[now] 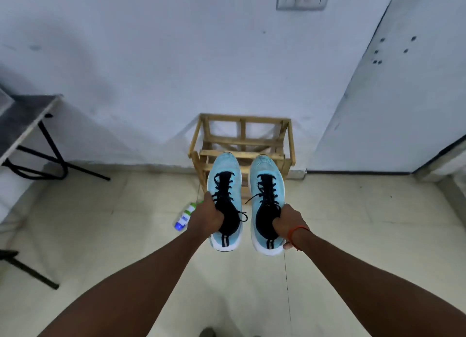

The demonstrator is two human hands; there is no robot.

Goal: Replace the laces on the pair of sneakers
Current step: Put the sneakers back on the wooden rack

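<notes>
Two sneakers are held side by side in the air, toes pointing away, above the pale tiled floor [353,223] and in front of one slatted wooden crate [242,135] that stands against the white wall. Both have a light blue knitted upper, a black tongue and lining, a thick white sole and a striped pull tab at the heel, and both are threaded with black laces [222,190] whose loose ends dangle between the shoes. The left hand [206,217] grips the left sneaker [225,164] at its collar, fingers curled down inside the opening and hidden there. The right hand [290,223] holds the right sneaker [266,166] the same way, fingers tucked inside and the thumb tip showing by the heel; one thin red thread [297,232] circles that wrist. The toes cover the crate's lower front slats. One plastic bottle [185,217] with a white and green label lies blurred on the floor, partly behind the left hand. At the left edge, one grey-topped table [22,125] on black metal legs is cut off.
</notes>
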